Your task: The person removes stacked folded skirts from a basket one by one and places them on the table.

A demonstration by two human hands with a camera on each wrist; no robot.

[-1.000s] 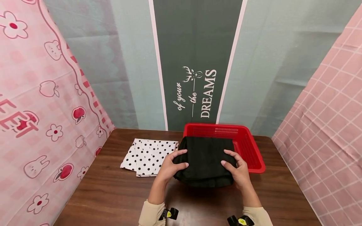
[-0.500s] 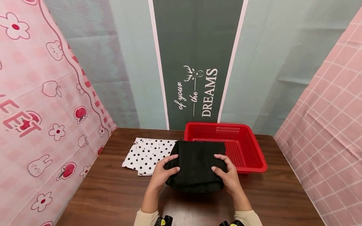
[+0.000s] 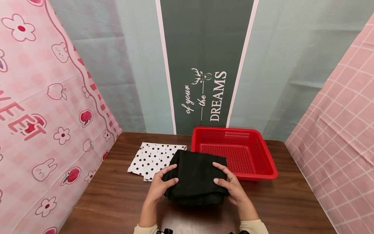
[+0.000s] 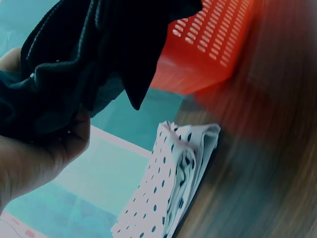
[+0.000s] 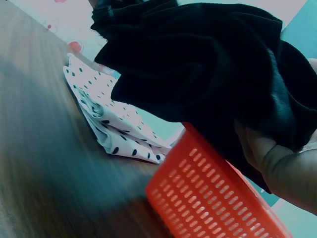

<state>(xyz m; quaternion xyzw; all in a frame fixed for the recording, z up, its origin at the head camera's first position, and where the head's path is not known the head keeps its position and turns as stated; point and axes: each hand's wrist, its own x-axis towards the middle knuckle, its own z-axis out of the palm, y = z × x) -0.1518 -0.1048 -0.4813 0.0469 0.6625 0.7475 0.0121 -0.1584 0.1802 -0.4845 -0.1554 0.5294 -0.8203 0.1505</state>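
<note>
Both hands hold a folded black cloth garment (image 3: 198,177) in front of the basket. My left hand (image 3: 160,182) grips its left edge, thumb on top and other fingers partly hidden beneath. On the opposite edge, my right hand (image 3: 230,185) grips in the same way. The wrist views show the garment's layers hanging above the table, with stitched seams in the left wrist view. A folded white cloth with black dots (image 3: 156,157) lies on the table to the left, partly covered by the garment in the head view.
A red plastic basket (image 3: 263,159) with perforated walls stands at the back right; its visible floor is bare. The brown wooden table (image 3: 102,198) meets a printed curtain (image 3: 140,81) at the back. Pink patterned cloths hang at both sides.
Both hands have carried the black garment toward the person and somewhat left, away from the basket. More of the basket's inside now shows. The dotted cloth has stayed in place.
</note>
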